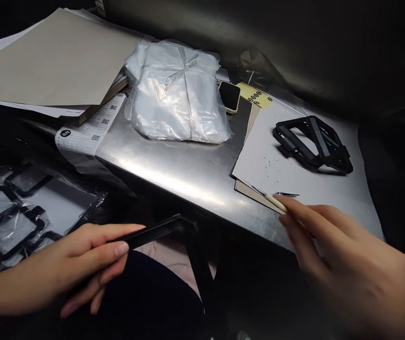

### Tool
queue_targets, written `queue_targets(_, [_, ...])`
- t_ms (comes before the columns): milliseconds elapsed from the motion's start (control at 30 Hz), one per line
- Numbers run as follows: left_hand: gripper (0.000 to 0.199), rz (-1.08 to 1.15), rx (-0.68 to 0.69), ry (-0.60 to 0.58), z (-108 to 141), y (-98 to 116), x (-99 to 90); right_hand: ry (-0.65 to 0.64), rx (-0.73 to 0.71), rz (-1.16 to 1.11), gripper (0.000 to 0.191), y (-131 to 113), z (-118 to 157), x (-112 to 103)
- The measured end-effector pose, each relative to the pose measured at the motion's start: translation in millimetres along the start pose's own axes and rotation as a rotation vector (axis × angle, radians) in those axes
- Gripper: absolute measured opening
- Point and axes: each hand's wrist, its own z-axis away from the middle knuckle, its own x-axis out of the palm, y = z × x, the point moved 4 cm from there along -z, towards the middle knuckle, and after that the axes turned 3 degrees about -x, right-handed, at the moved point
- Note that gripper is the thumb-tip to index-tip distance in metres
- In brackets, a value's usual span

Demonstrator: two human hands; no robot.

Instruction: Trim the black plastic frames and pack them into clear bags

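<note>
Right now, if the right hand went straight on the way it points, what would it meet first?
The right hand would probably meet the white card first, near its lower edge; its height above the card is unclear.

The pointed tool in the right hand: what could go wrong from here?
The right hand holds the pointed tool at the edge of the white board, so a slip might nick the board or a finger. The black specks on the board might get onto the black frame beside them. The left hand holds a black piece out past the table edge, where it could perhaps fall if dropped.
</note>
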Motion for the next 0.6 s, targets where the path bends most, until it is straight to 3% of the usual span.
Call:
queue_targets(100, [0.027, 0.088, -0.035, -0.047, -1, 1, 3.0, -0.031, 0.04, 0.141, 0.025, 28, -9, 36])
queue_targets(200, [0.025, 0.123, -0.016, -0.056, -1, 3, 5.0, 0.027, 0.002, 0.133, 0.02, 25, -12, 52])
queue_targets(267, [0.026, 0.127, -0.008, -0.065, 0, 4, 6.3, 0.111, -0.02, 0.059, 0.018, 4, -12, 43])
queue_targets(400, [0.028, 0.136, -0.013, -0.044, -1, 5, 7.2, 0.378, -0.159, -0.353, 0.01, -57, -16, 2])
queue_targets(500, [0.034, 0.151, -0.013, -0.012, -2, 5, 6.7, 0.33, -0.273, -0.395, 0.015, -87, -27, -9])
queue_targets(600, [0.036, 0.176, -0.002, -0.026, -2, 5, 7.1, 0.221, -0.32, -0.322, 0.02, -96, -36, -5])
